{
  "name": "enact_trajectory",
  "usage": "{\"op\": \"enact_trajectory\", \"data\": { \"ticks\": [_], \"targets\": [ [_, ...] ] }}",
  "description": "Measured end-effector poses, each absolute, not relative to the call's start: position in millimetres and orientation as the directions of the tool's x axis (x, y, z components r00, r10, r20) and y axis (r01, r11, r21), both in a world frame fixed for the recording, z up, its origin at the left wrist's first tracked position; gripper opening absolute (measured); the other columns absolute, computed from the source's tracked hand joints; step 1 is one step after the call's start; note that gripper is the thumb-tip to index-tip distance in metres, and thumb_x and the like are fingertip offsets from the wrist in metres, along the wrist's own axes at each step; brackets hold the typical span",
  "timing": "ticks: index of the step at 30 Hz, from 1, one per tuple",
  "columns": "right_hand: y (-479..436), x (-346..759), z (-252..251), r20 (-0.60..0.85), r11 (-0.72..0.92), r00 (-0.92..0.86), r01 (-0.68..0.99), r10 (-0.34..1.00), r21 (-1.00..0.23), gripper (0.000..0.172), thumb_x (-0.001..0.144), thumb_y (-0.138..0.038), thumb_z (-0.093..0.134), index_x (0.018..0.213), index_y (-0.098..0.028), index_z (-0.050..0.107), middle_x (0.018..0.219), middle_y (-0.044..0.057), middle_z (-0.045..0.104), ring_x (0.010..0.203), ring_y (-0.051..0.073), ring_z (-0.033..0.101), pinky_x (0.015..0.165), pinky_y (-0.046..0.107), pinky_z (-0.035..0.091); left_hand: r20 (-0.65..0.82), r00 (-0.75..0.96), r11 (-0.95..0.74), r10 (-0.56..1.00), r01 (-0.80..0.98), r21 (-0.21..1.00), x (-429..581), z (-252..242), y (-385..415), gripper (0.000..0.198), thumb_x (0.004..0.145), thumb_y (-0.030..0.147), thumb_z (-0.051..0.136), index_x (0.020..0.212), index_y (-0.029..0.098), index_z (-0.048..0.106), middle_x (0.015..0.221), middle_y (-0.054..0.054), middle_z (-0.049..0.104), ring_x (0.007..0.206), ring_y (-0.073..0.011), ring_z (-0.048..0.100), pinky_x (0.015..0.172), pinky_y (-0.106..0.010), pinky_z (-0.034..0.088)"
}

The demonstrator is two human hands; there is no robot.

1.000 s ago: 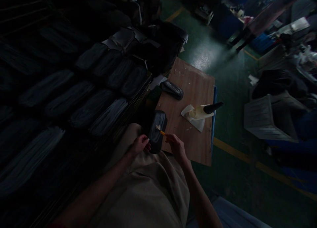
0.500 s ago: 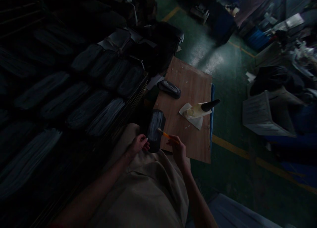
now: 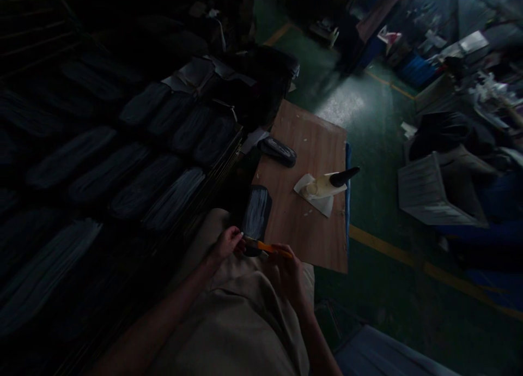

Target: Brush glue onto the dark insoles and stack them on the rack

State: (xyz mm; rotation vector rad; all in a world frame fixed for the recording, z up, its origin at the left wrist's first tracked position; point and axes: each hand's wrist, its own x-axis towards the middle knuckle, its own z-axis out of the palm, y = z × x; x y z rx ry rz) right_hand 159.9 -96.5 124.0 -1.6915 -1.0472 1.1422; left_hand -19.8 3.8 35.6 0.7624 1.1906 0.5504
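Observation:
In my right hand [image 3: 286, 260] is an orange-handled brush [image 3: 265, 247], its tip pointing left over the near end of a dark oblong piece [image 3: 256, 210], which looks like a shoe sole. Whitish streaks cover the top of that piece. My left hand [image 3: 229, 242] grips its lower left edge, fingers curled; the dim light hides part of the hold. The piece lies above my lap at the near left edge of a wooden board [image 3: 314, 245]. Farther up the board rest similar dark pieces [image 3: 278, 150]. A pale cut-open container [image 3: 327, 185] with a black neck lies on white paper [image 3: 322, 204].
To my left, several dark oblong pieces [image 3: 174, 199] with whitish streaks lie in rows on stacked racks. A white crate [image 3: 420, 188] stands at right on the green floor [image 3: 379, 201], beyond a yellow line [image 3: 384, 248]. A grey-blue surface [image 3: 376, 354] is at bottom right.
My right hand has drawn the brush down toward me, from the middle of the dark piece to its near end beside my left hand. My left hand has barely moved.

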Motion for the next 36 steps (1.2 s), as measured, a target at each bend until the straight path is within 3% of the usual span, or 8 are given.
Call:
{"op": "enact_trajectory", "data": {
  "ticks": [6,13,23,30,36],
  "targets": [
    [-52.0,178.2,100.7,-0.186,-0.229,0.329,0.094,0.926,-0.969,0.025,0.084,-0.038,0.055,0.1,-0.02,0.062,0.077,0.002,0.068,0.064,0.016,0.066,0.059,0.028,0.056,-0.593,0.29,0.611,0.752,0.031,0.791,-19.6,32.8,2.6,0.039,0.068,0.05,0.069,0.078,0.018,0.048,0.057,0.002,0.061,0.045,-0.014,0.061,0.042,-0.023,0.047],
    [15.5,195.1,85.1,-0.014,-0.078,0.475,0.115,0.88,-0.99,0.029,0.085,-0.038,0.053,0.104,-0.019,0.061,0.08,0.002,0.066,0.066,0.015,0.065,0.061,0.028,0.055,-0.59,0.316,0.606,0.743,0.055,0.793,-18.1,24.0,4.6,0.045,0.067,0.057,0.067,0.075,0.02,0.044,0.053,0.003,0.059,0.042,-0.0145,0.06,0.038,-0.022,0.044],
    [42.7,179.7,61.7,-0.092,-0.083,0.513,-0.04,0.853,-0.996,0.039,0.083,-0.05,0.058,0.101,-0.016,0.06,0.08,0.003,0.065,0.066,0.016,0.064,0.061,0.029,0.054,-0.589,0.304,0.612,0.748,0.027,0.791,-16.0,5.7,4.0,0.051,0.062,0.063,0.067,0.077,0.021,0.042,0.053,0.004,0.059,0.04,-0.0152,0.06,0.037,-0.022,0.043],
    [42.5,179.2,64.5,-0.05,-0.065,0.589,0.004,0.807,-0.998,0.04,0.085,-0.053,0.055,0.103,-0.017,0.058,0.084,0.004,0.065,0.068,0.015,0.064,0.063,0.028,0.055,-0.625,0.298,0.651,0.721,0.018,0.759,-15.5,11.8,4.5,0.054,0.059,0.065,0.068,0.077,0.022,0.04,0.053,0.004,0.059,0.041,-0.0159,0.061,0.036,-0.022,0.043],
    [45.3,163.2,62.2,-0.082,-0.073,0.512,-0.038,0.855,-0.997,0.038,0.084,-0.05,0.057,0.105,-0.017,0.058,0.083,0.004,0.065,0.069,0.016,0.065,0.065,0.031,0.056,-0.628,0.301,0.652,0.718,0.023,0.758,-16.1,14.3,5.2,0.053,0.06,0.063,0.067,0.078,0.022,0.04,0.054,0.004,0.06,0.042,-0.0156,0.061,0.038,-0.022,0.044]
  ]
}}
